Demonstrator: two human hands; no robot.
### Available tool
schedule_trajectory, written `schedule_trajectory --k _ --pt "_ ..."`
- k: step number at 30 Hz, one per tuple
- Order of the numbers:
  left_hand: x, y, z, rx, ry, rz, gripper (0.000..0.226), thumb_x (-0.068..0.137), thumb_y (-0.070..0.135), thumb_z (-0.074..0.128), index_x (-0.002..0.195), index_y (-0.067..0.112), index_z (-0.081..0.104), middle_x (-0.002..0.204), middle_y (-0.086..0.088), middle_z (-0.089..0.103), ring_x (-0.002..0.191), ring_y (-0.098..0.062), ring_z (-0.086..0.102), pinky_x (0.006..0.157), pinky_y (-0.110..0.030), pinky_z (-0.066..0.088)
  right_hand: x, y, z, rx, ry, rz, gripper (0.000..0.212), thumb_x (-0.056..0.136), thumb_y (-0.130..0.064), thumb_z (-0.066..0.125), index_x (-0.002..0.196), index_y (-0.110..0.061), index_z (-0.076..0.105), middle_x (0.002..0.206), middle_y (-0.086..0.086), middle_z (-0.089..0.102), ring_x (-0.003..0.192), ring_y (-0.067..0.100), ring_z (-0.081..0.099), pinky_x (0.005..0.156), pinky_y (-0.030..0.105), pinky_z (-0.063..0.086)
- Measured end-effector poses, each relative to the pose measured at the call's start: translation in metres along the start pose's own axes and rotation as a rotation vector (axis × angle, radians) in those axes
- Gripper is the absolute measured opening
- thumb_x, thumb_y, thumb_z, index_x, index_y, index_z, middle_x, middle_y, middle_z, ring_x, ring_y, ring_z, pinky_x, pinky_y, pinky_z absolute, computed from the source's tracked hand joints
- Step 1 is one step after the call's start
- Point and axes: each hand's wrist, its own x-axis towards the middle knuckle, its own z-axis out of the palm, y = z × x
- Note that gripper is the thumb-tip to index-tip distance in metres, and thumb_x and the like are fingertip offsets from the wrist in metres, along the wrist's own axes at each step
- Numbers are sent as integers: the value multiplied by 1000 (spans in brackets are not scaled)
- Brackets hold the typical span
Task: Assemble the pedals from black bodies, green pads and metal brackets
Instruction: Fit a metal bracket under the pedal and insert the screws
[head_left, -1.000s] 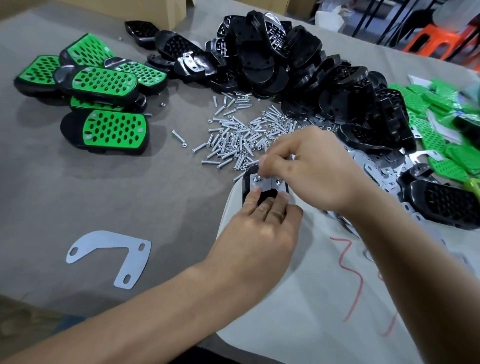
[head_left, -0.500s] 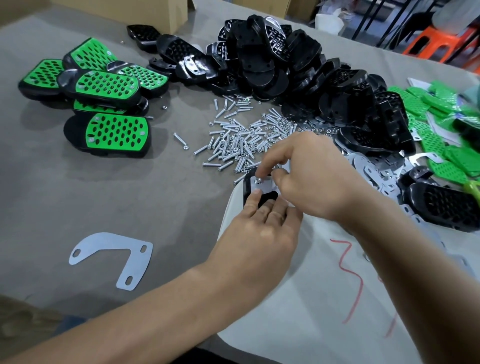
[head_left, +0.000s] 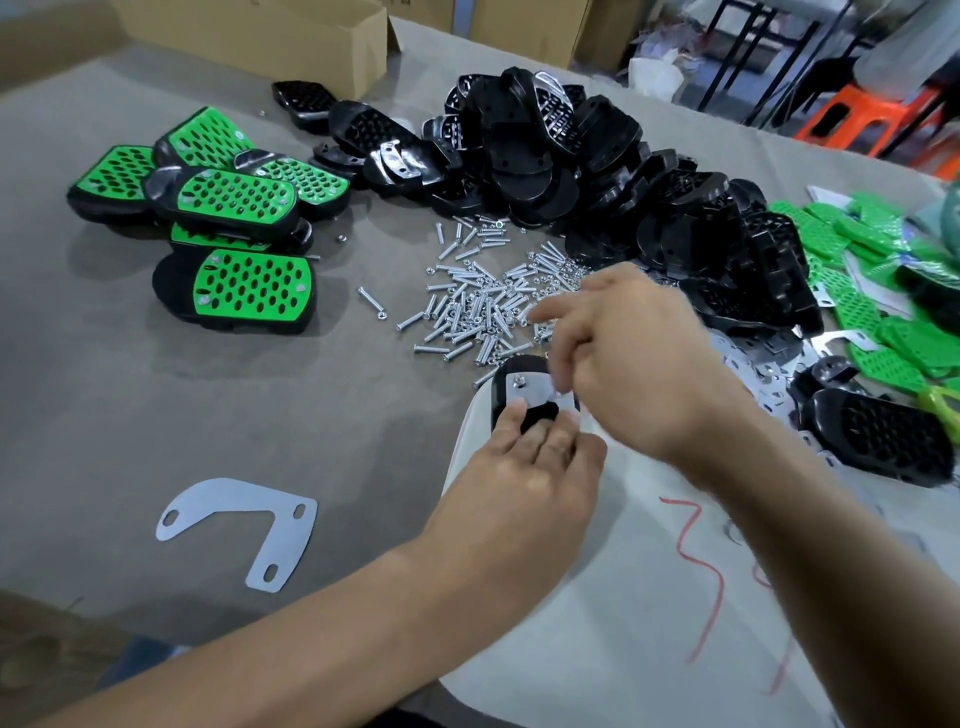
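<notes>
left hand (head_left: 524, 478) flat, pressing curved metal bracket (head_left: 535, 388) onto black pedal body (head_left: 500, 387) to steady it | right hand (head_left: 623, 353) above, blurred, grip unclear

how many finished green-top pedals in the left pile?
6 pedals: far left, back, right, top centre, one mostly buried under it, front. More may be hidden.

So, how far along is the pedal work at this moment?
Done: several finished pedals with green tops lie at the far left. In hand: the left hand presses down a black body with a bracket on it. One screw sits in the bracket, and the blurred right hand hovers above. To do: a big pile of black bodies, loose green pads and many loose screws.
</notes>
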Motion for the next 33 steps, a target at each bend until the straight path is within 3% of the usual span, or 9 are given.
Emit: schedule_trajectory --k 2,4,7,15,19,23,26,29,33 --pt "0 0 1 23 -45 -3 31 66 10 83 96 5 77 103 -16 78 85 -25 77 93 -46 59 -3 7 -4 99 83 50 49 73 9 48 79 -30 77 131 -13 67 117 3 45 83 -5 22" --pt "0 0 0 38 -42 4 33 68 9 81 100 4 77 101 -17 78 86 -27 77 93 -47 59 -6 8 1 78 -22 17 65 75 12 46 111 -33 76 146 -12 55 137 9 40 97 5 22" --pt "0 -1 -1 28 -33 17 35 66 9 84 100 0 78 97 -19 78 85 -30 77 89 -48 60 -15 8 14 148 -147 11 71 77 13 43 124 -32 71 158 -12 42 148 7 28 111 10 16" --pt "1 -3 -6 -21 -12 18 31 54 11 93 81 4 80 77 -15 76 75 -27 77 86 -45 62 -22 7 29 94 8 69 57 83 6 46 122 -25 74 155 -13 45 148 1 19 92 -11 4" --pt "1 -6 -9 -47 -34 30 26 53 12 95 74 9 80 67 -10 74 73 -24 76 91 -45 60 -20 -1 29 -72 23 63 46 87 -9 50 126 -20 71 146 -16 55 151 6 16 115 15 16" --pt "4 -9 -14 -107 -55 45 25 51 6 94 68 7 76 60 -10 69 61 -25 71 87 -46 61 -16 -5 29 -146 93 56 28 83 -14 59 99 -26 78 132 -13 66 137 11 39 103 24 22" --pt "4 -6 -15 -157 -135 -11 29 59 4 90 86 3 79 84 -14 78 78 -25 76 93 -46 59 -21 6 36 271 229 257 36 85 -6 61 102 -32 78 135 -21 61 122 -4 53 93 1 33" --pt "5 -6 -24 -191 -225 -43 32 77 11 76 108 4 75 106 -12 78 95 -24 75 106 -43 52 -37 18 45 616 259 327 41 86 -1 64 99 -38 77 110 -23 74 100 -9 66 87 7 49" --pt "9 -16 -43 -418 -323 -172 21 84 23 51 102 24 63 78 13 60 95 -23 65 115 -31 39 -39 25 51 690 246 352 30 88 -6 67 94 -32 81 90 -20 77 89 -3 71 82 16 54"
